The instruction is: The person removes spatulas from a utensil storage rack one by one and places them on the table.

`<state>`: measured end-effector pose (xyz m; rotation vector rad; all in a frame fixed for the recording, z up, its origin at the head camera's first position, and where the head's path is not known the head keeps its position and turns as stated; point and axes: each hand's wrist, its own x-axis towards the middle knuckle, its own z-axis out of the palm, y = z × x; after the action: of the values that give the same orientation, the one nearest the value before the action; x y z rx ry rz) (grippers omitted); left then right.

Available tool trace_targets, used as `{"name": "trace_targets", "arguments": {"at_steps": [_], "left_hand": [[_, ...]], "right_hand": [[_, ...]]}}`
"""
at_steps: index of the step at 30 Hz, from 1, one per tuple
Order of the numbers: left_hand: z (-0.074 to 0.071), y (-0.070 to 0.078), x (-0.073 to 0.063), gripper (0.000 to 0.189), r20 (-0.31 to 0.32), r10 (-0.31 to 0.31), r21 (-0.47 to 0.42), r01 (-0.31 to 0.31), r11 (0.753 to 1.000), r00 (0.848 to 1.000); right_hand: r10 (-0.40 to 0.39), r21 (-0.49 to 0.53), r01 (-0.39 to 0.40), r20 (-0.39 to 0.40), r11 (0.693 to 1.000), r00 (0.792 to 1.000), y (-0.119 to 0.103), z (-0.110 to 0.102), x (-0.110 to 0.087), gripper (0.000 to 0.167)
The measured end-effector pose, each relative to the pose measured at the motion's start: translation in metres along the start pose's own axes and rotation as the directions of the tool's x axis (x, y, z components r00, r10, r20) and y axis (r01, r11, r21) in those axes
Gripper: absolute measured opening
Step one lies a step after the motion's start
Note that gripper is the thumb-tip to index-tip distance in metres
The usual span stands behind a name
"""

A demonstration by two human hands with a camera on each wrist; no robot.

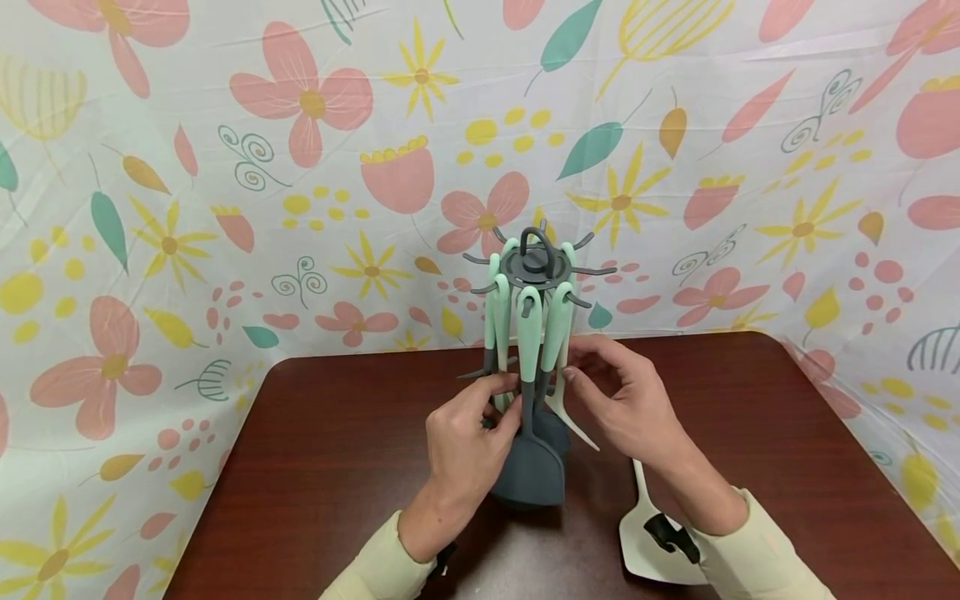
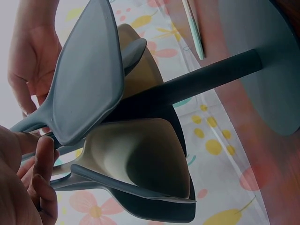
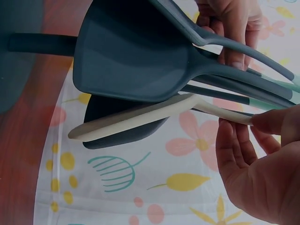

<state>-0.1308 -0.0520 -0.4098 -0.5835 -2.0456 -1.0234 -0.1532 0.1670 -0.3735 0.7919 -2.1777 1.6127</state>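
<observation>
A dark grey utensil stand (image 1: 534, 265) with hooks round its top carries several mint-handled utensils. A grey turner (image 1: 531, 471) hangs at its front. My left hand (image 1: 468, 442) holds the grey turner by its neck, thumb and fingers curled round the shaft from the left. On the other side, my right hand (image 1: 626, 400) pinches the neck of a cream turner (image 3: 136, 117), whose thin head shows edge-on. Close to my left fingers hangs a cream deep-bowled utensil (image 2: 136, 150). The stand's pole (image 2: 215, 77) runs down to a round base (image 2: 267, 89).
Another cream turner (image 1: 645, 546) lies flat on the dark brown table (image 1: 337, 467), under my right forearm. A flowered cloth (image 1: 300, 192) hangs right behind the table's back edge and along its sides.
</observation>
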Motion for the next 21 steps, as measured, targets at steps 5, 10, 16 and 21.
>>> {"name": "trace_targets", "arguments": {"at_steps": [5, 10, 16, 21], "left_hand": [[0.0006, -0.0006, -0.0006, 0.026, -0.001, 0.000, -0.004, 0.000, 1.000, 1.000], [0.0007, -0.0006, -0.0009, 0.027, 0.000, -0.006, -0.004, 0.006, 1.000, 1.000], [0.0007, -0.0002, -0.0013, 0.028, 0.002, -0.012, 0.006, 0.012, 1.000, 1.000], [0.0010, -0.0005, -0.0011, 0.027, -0.002, -0.010, 0.004, 0.010, 1.000, 1.000]], "right_hand": [[0.013, 0.001, -0.013, 0.002, 1.000, 1.000, -0.0012, 0.0006, 0.0001, 0.034], [0.012, -0.010, -0.012, -0.010, 1.000, 1.000, -0.0027, 0.0021, 0.0001, 0.033], [-0.006, -0.015, 0.006, -0.016, 1.000, 1.000, -0.0042, 0.0031, 0.0004, 0.035], [-0.003, -0.022, 0.002, -0.010, 1.000, 1.000, -0.0036, 0.0016, 0.0008, 0.034]]}}
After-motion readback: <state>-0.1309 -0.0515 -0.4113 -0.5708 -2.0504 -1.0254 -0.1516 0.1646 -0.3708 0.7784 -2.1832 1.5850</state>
